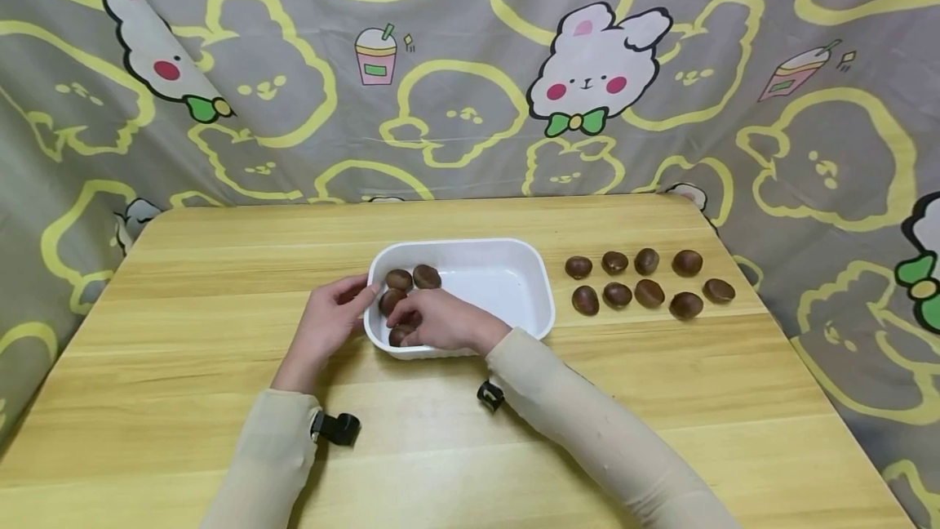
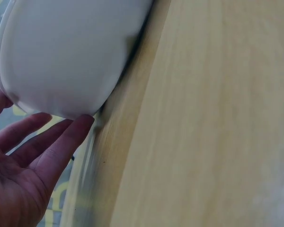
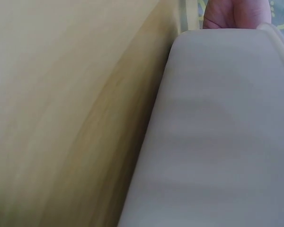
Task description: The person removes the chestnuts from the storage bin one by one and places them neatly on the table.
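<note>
A white rectangular plastic tray (image 1: pixel 485 245) stands on the table, with several brown chestnuts (image 1: pixel 426 276) grouped at its left end. My left hand (image 1: pixel 330 318) holds that end, thumb at the rim and fingers on the outer wall. The left wrist view shows its fingertips (image 2: pixel 85 122) against the white wall. Inside the tray, my right hand (image 1: pixel 441 321) reaches across to the left end, its curled fingers round a chestnut that they partly cover. In the right wrist view the tray's side (image 3: pixel 227 132) hides this hand, and part of the left hand (image 3: pixel 236 14) shows beyond.
To the right of the tray, several more chestnuts (image 1: pixel 649 293) lie in two loose rows on the wooden table (image 1: pixel 184 333). A patterned grey cloth (image 1: pixel 455 162) hangs behind and beside the table. Each sleeve carries a black wrist strap (image 1: pixel 338 428).
</note>
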Action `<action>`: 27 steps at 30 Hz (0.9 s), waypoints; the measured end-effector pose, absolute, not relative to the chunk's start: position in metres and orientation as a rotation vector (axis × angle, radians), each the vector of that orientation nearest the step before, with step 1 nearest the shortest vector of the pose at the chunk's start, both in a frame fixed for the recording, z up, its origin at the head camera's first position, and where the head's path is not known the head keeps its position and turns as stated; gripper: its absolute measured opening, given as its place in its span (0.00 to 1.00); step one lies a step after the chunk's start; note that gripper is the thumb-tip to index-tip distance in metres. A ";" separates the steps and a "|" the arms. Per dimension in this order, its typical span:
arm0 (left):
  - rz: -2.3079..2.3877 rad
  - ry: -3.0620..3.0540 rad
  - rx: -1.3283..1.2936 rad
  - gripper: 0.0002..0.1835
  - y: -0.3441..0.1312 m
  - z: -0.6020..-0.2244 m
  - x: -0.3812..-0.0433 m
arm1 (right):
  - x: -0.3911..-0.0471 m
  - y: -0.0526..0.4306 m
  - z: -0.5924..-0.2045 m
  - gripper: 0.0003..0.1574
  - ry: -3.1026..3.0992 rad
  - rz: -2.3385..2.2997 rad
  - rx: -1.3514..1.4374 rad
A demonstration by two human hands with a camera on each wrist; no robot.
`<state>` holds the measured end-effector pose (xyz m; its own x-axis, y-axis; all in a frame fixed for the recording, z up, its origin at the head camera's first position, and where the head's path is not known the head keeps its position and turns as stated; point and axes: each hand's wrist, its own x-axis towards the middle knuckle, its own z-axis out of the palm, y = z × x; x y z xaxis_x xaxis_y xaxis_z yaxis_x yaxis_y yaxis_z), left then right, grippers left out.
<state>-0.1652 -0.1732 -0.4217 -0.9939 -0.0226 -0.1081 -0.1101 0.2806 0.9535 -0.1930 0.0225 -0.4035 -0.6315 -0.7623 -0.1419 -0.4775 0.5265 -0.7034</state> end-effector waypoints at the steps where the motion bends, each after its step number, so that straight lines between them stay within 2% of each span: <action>1: 1.835 2.454 -0.127 0.24 -0.173 -0.421 -0.165 | -0.193 0.023 -0.403 0.16 2.333 -0.883 -1.010; 16: 1.831 2.434 -0.106 0.25 -0.171 -0.416 -0.165 | -0.195 0.029 -0.399 0.12 2.363 -0.884 -1.033; 27: 1.829 2.432 -0.106 0.24 -0.172 -0.419 -0.164 | -0.192 0.038 -0.393 0.14 2.420 -0.898 -0.950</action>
